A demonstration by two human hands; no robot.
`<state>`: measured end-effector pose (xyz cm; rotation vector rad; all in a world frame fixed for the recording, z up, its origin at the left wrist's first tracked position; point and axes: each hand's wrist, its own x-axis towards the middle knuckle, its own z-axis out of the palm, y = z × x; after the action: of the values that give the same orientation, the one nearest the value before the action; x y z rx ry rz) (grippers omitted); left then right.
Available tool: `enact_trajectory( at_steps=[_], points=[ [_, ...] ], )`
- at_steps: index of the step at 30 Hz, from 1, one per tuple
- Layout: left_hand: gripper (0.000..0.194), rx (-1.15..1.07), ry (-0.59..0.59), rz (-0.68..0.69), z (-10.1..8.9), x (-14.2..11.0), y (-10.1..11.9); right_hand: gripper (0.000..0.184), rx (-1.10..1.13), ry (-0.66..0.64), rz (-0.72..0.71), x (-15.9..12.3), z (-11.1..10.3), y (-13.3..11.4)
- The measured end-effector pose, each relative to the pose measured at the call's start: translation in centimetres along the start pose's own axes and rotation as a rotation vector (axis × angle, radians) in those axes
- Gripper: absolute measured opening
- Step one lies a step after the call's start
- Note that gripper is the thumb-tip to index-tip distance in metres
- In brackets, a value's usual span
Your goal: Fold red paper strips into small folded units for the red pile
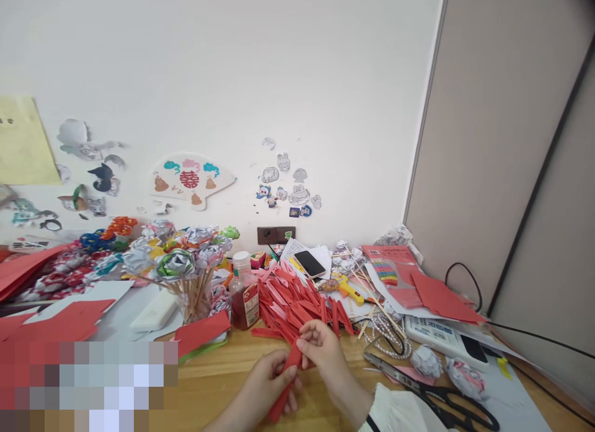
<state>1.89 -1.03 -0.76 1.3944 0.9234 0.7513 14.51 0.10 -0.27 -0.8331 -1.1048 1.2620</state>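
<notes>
Both my hands hold one folded red paper strip (pixel 287 382) low over the wooden table (pixel 218 376). My left hand (pixel 267 379) is closed around the strip's lower part. My right hand (pixel 323 351) pinches its upper end with fingers and thumb. Just beyond my hands lies a heap of several similar folded red paper pieces (pixel 297 299).
Paper flowers on sticks (pixel 179 264) stand in a cup at left, next to a red bottle with a white cap (pixel 244 295). Black scissors (pixel 432 395), a phone (pixel 309 263), a yellow glue gun (pixel 348 289), red sheets (pixel 437 295) and cables crowd the right side.
</notes>
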Motion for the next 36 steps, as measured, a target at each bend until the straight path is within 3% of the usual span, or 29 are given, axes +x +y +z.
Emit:
enact_trajectory(
  at_steps=[12, 19, 29, 32, 36],
  points=[
    [0.042, 0.038, 0.019, 0.0, 0.1, -0.1, 0.2, 0.033, -0.001, 0.025, -0.041, 0.1, -0.1, 0.1],
    [0.035, 0.116, 0.021, 0.071, 0.0, -0.1, -0.2, 0.033, -0.028, 0.043, -0.055, 0.1, -0.2, 0.0],
    [0.032, 0.168, 0.067, 0.04, 0.1, 0.0, -0.5, 0.03, -0.035, 0.038, -0.05, 0.0, -0.1, 0.1],
    [0.033, 0.167, 0.08, 0.063, 0.0, -0.2, 0.0, 0.035, -0.013, -0.012, -0.008, -0.1, -0.1, 0.0],
    [0.033, 0.158, 0.09, 0.099, -0.4, -0.2, 0.2, 0.031, -0.088, -0.193, 0.094, -0.5, -0.3, 0.2]
  ],
)
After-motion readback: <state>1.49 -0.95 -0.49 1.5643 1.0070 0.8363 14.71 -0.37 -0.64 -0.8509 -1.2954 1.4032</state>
